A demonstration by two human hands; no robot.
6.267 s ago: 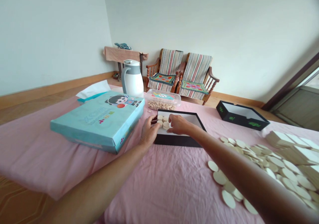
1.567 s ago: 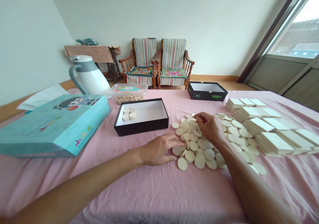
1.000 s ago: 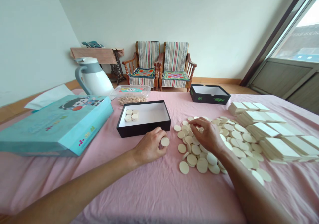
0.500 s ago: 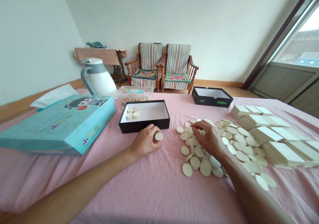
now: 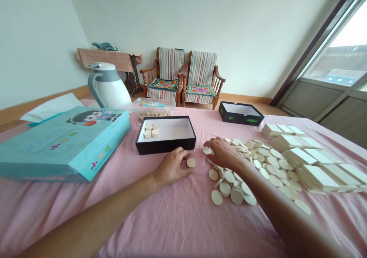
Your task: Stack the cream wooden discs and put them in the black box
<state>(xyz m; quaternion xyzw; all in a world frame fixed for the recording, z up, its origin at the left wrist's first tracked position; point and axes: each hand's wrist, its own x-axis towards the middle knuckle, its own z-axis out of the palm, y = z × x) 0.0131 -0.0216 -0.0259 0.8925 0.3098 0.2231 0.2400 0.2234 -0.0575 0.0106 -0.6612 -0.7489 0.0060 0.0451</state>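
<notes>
One end of the carton [image 5: 57,143] runs out of frame, well left of your left hand [image 5: 171,169]. That hand pinches a disc [image 5: 190,162] at its fingertips, just short of the box [image 5: 164,146]'s near wall. Right of the pinch, your right hand [image 5: 222,153] lies palm down on the pile [image 5: 258,162]'s left edge. Its fingers hide what's under them, so whether it grips anything can't be told.
</notes>
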